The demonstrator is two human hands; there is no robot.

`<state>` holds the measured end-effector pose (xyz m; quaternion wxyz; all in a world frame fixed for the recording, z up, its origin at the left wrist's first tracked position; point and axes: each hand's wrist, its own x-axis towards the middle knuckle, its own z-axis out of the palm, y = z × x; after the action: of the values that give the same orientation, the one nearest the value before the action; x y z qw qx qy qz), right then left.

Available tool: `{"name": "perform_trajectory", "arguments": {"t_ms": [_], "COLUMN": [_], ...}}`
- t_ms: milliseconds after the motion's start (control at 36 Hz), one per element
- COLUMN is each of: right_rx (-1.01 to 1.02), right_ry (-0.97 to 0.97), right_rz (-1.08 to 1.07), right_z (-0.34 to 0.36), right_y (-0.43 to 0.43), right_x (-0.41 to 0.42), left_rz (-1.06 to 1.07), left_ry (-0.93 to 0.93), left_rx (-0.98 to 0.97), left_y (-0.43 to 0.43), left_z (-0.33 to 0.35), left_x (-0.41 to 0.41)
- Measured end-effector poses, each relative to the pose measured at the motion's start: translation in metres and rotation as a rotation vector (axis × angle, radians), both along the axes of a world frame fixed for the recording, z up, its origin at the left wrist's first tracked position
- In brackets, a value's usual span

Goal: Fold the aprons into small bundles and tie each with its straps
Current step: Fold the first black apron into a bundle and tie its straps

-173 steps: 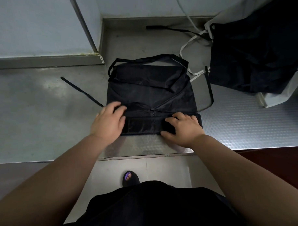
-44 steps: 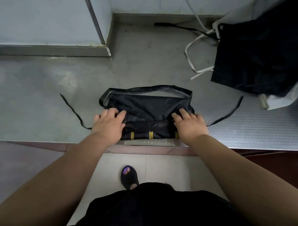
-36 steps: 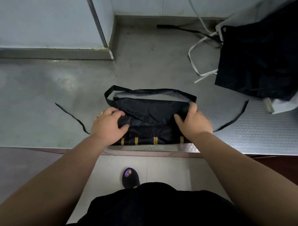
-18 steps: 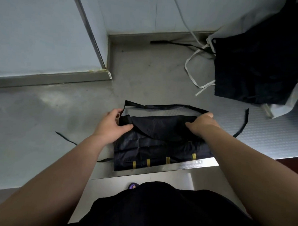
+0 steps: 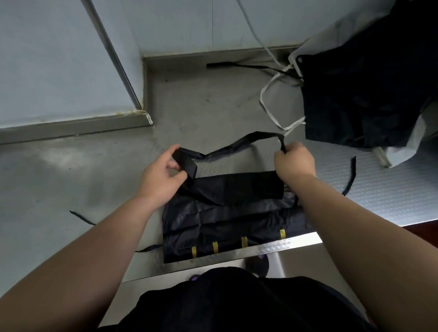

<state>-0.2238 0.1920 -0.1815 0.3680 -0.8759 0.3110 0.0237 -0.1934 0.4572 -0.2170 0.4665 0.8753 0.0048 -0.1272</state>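
Observation:
A black apron (image 5: pixel 231 216), folded into a flat band with yellow tabs along its near edge, lies at the front edge of the steel counter (image 5: pixel 51 184). Its neck strap (image 5: pixel 251 139) arches up off the counter between my hands. My left hand (image 5: pixel 163 173) pinches the strap's left end at the apron's top left corner. My right hand (image 5: pixel 293 163) pinches the strap's right end above the top right corner. One waist tie (image 5: pixel 350 175) trails to the right, another (image 5: pixel 82 217) to the left.
A pile of dark aprons (image 5: pixel 359 91) with white straps (image 5: pixel 272 103) sits at the back right of the counter. A pale wall panel (image 5: pixel 55 48) with a metal ledge juts out at the back left. A sandalled foot shows below the counter edge.
Both hands left the rolled apron body, moved up to its top corners and lifted the neck strap off the counter. The view has tilted closer.

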Motion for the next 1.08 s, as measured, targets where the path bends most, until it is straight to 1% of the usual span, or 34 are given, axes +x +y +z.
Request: {"name": "perform_trajectory", "arguments": {"t_ms": [83,167,222,250,278,361,472,528,611,722,806,889,917,972,1028,1083], "right_rx": [0.140,0.283,0.385,0.410,0.395,0.273,0.129,0.059,0.017,0.005,-0.136,-0.331,-0.387,-0.477,-0.585,-0.681], "right_ry": [-0.160,-0.334,-0.382,-0.379,-0.379,-0.342,-0.155,-0.106,-0.036,0.069,0.133,0.153,0.151,0.099,-0.021,-0.056], "right_rz": [-0.063,-0.081,-0.021,0.050,0.124,0.282,0.381,0.439,0.515,0.674,0.828,0.987,1.006,0.986,0.943,0.895], "right_z": [0.015,0.028,0.037,0.041,0.042,0.037,0.021,0.010,-0.003,-0.010,-0.015,-0.024,-0.027,-0.033,-0.041,-0.050], "right_y": [0.003,0.003,0.002,0.000,0.000,-0.006,-0.007,-0.004,-0.001,0.002,0.002,0.002,0.003,0.007,0.012,0.013], "right_x": [0.022,0.042,0.052,0.057,0.058,0.060,0.051,0.042,0.023,-0.004,-0.024,-0.042,-0.049,-0.062,-0.077,-0.089], "left_rz": [-0.037,0.045,0.134,0.158,0.132,0.030,-0.095,-0.068,-0.043,-0.184,-0.297,-0.421,-0.467,-0.516,-0.489,-0.476], "left_ry": [-0.014,0.025,0.025,0.011,-0.004,-0.048,-0.041,-0.056,-0.102,-0.111,-0.141,-0.162,-0.174,-0.221,-0.297,-0.371], "left_rx": [-0.009,-0.089,-0.136,-0.139,-0.092,0.088,0.327,0.361,0.371,0.376,0.403,0.498,0.534,0.550,0.505,0.485], "left_y": [-0.005,-0.012,-0.014,-0.017,-0.018,-0.021,-0.017,-0.015,-0.015,-0.021,-0.023,-0.019,-0.016,-0.010,-0.007,-0.005], "left_z": [0.010,0.019,0.027,0.032,0.036,0.039,0.021,0.014,0.011,0.009,0.001,-0.011,-0.016,-0.024,-0.028,-0.032], "left_x": [0.008,0.021,0.031,0.035,0.038,0.040,0.026,0.015,-0.005,-0.038,-0.061,-0.080,-0.086,-0.094,-0.098,-0.099]}}
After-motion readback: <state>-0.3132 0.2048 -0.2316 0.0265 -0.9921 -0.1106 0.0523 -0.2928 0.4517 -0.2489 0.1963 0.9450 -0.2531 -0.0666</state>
